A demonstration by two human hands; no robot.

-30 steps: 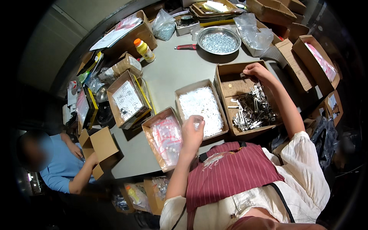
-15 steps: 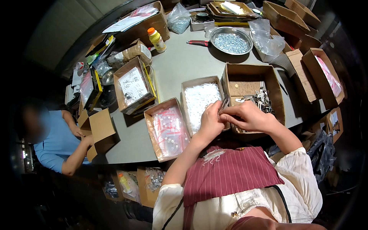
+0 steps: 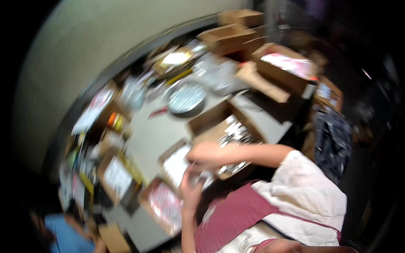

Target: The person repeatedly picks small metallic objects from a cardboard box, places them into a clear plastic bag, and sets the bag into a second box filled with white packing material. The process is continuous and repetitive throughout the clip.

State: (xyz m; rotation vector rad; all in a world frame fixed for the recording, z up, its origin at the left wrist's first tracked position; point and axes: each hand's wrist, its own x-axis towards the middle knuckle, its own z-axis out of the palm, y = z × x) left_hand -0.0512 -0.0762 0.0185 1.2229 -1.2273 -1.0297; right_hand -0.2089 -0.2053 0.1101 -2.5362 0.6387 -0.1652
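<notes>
Motion smears the whole head view. My left hand [image 3: 192, 188] is raised over the near end of a small box of white pieces [image 3: 176, 163], its fingers curved up toward the other hand; whether they grip anything is lost in the blur. Just above it, my right hand [image 3: 207, 155] reaches across from the right with its fingers drawn together, what they hold being hidden. Under my right forearm stands a larger cardboard box [image 3: 206, 123] with metal parts [image 3: 236, 134]. To the left of the white pieces is a box of clear bags with red lines [image 3: 163, 200].
A metal pan [image 3: 186, 99] of small shiny pieces sits farther back on the grey table [image 3: 145, 141]. Cardboard boxes [image 3: 228, 39] stack up at the back right. An orange-capped yellow bottle [image 3: 118, 122] stands at left. A person in blue [image 3: 67, 232] is at lower left.
The view has swung, so the table appears tilted and shifted left and down. Both hands remain close together; the dark metal piece visible between them earlier can no longer be made out.
</notes>
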